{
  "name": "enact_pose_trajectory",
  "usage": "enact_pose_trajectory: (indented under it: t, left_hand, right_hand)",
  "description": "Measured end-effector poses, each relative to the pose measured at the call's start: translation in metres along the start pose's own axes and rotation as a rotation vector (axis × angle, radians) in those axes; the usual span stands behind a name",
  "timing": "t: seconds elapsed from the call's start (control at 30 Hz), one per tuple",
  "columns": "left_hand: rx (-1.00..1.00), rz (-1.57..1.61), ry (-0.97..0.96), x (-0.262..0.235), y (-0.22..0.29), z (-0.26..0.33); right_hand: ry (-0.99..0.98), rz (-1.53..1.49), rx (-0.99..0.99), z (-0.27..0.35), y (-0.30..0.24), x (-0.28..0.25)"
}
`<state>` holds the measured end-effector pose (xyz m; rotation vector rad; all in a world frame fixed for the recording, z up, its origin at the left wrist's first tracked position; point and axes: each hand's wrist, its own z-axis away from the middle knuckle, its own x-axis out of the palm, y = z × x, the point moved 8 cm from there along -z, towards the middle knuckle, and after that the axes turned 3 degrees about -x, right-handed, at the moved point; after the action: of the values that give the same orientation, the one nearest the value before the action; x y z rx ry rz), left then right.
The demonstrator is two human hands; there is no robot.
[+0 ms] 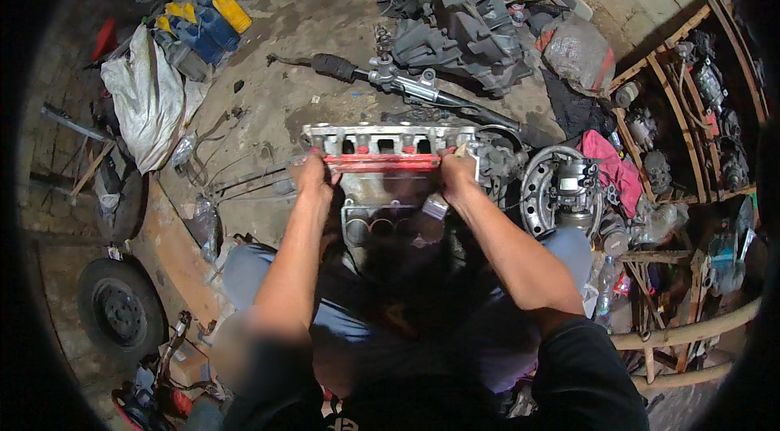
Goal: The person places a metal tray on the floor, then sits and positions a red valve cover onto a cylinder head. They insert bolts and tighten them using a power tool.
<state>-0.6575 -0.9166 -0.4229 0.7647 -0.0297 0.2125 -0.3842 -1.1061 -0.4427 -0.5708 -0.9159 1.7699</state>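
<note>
From my remote seat, I have the fingers of my left hand (310, 173) and right hand (457, 173) gripping opposite ends of the red bar (382, 163) — presumably to hold it level — along the near side of the pale metal engine part (388, 130); whether they touch, I can't tell.

Black car wheel (121, 308) at left, white sack (145, 102) near blue and yellow jugs (201, 33), pink cloth (615, 173) beside a metal rim (535, 202), wooden shelf (676, 102) holding metal parts (656, 171)
</note>
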Motion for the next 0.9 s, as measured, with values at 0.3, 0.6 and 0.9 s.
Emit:
enact_pose_trajectory:
  t: [0.3,0.6,0.9]
  left_hand:
    - [-0.036,0.03,-0.006,-0.108,0.024,-0.029]
    - [-0.083,0.038,0.023,-0.163,0.006,-0.059]
    - [-0.133,0.055,-0.011,-0.118,-0.018,-0.059]
  right_hand:
    - [-0.322,0.126,-0.289,0.013,0.068,0.077]
    - [-0.147,0.373,-0.016,0.021,0.114,0.099]
    - [-0.072,0.364,-0.018,-0.065,0.15,0.072]
